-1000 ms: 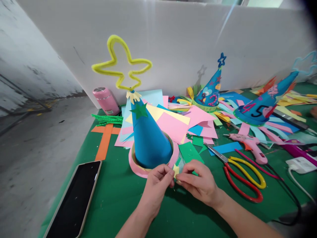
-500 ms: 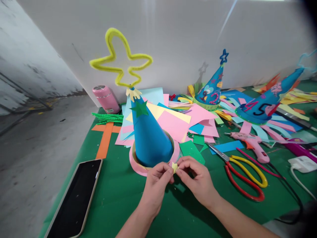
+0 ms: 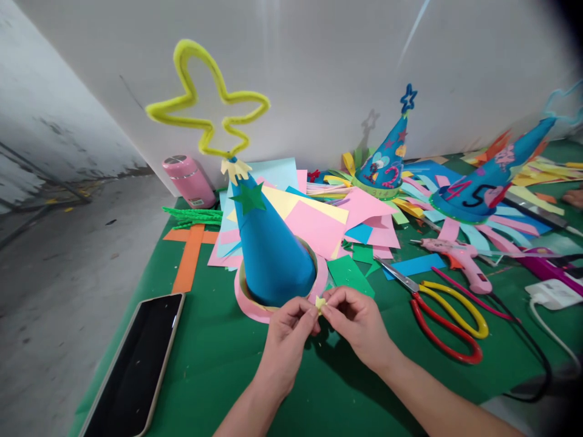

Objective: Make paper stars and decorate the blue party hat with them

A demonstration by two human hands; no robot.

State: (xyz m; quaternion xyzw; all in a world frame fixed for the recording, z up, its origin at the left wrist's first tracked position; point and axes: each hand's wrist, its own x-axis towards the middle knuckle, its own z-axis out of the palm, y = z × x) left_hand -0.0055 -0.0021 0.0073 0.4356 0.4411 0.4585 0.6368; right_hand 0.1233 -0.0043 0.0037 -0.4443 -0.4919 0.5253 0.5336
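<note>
A blue paper cone hat point(image 3: 271, 249) stands on the green table point(image 3: 218, 358), with a pink brim, a green star and a yellow pipe-cleaner star point(image 3: 207, 100) on top. Just in front of its brim, my left hand point(image 3: 289, 340) and my right hand point(image 3: 357, 325) meet, fingertips pinched together on a small yellow paper piece point(image 3: 320, 302). Both hands hover just above the tabletop, close to the hat's brim.
A phone point(image 3: 132, 367) lies at the left front edge. Red-and-yellow scissors point(image 3: 444, 315) and a pink glue gun point(image 3: 460, 261) lie to the right. Coloured paper sheets point(image 3: 319, 221), a pink bottle point(image 3: 189, 182), two more decorated hats point(image 3: 387, 161) and a white partition stand behind.
My hands have stayed together on the yellow piece, shifting slightly upward towards the hat's brim; the view has tilted a little.
</note>
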